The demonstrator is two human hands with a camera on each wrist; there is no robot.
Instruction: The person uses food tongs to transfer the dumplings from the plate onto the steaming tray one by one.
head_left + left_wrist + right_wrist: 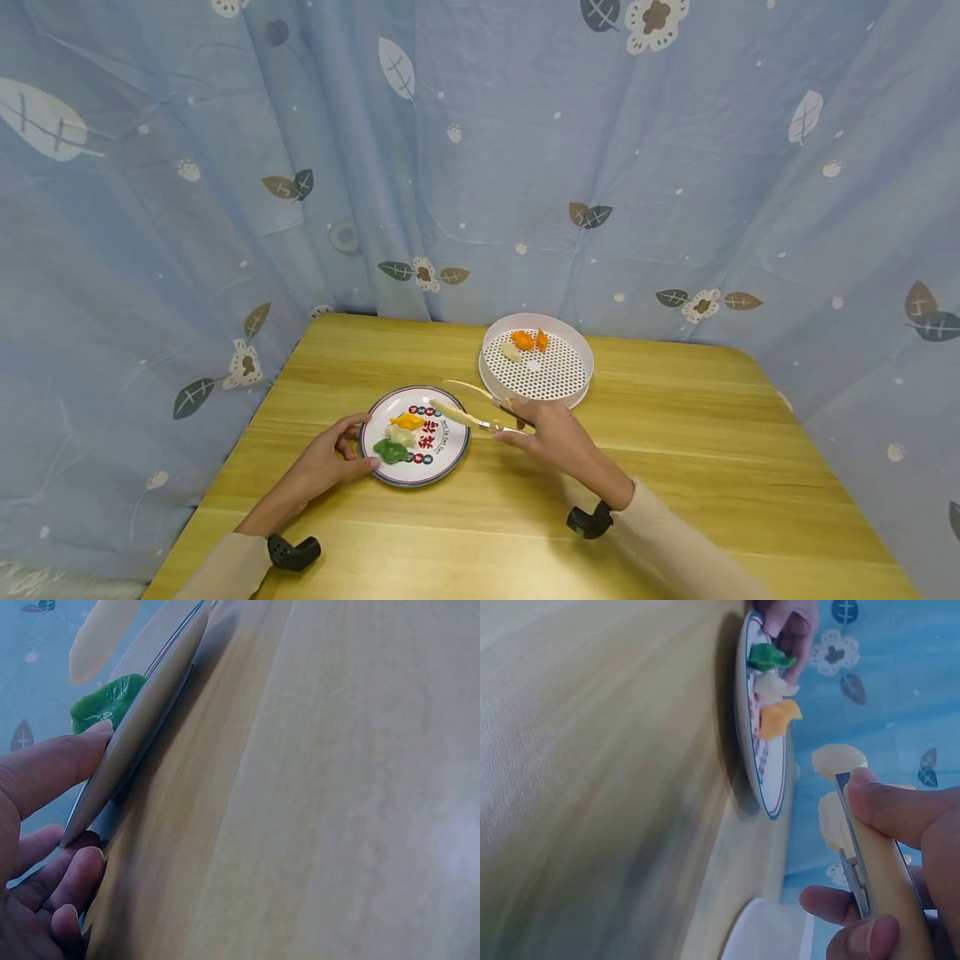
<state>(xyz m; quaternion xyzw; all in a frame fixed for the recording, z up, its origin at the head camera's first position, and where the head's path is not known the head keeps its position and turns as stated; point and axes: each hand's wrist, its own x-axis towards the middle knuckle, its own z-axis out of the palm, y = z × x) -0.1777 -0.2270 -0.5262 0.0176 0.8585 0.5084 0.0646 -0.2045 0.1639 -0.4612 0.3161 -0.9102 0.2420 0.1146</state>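
Left hand: I observe the thumb over the plate's near-left edge and the other fingers bent at the rim farther off; a narrow pinch.
Right hand: fingers curled round the tongs; thumb along one handle.
Plate: on the table, left of the tongs. I judge it stiff, fairly light and smooth; the rim is the sound hold.
Green dumpling: near-left on the plate, beside the left thumb. Glossy; I rate it soft and perhaps slippery, best taken across its plump middle.
White dumpling: between green and yellow; likely the same handling.
Yellow dumpling: farthest of the three; its thin edges look a poor hold.
Tongs' tips: spread apart, nothing between them; one overlaps the plate's far-right rim from the head view, and contact I cannot confirm.
Steamer tray: far right of the plate, bearing two orange pieces and a pale piece.
Curtain: behind the table's far edge.
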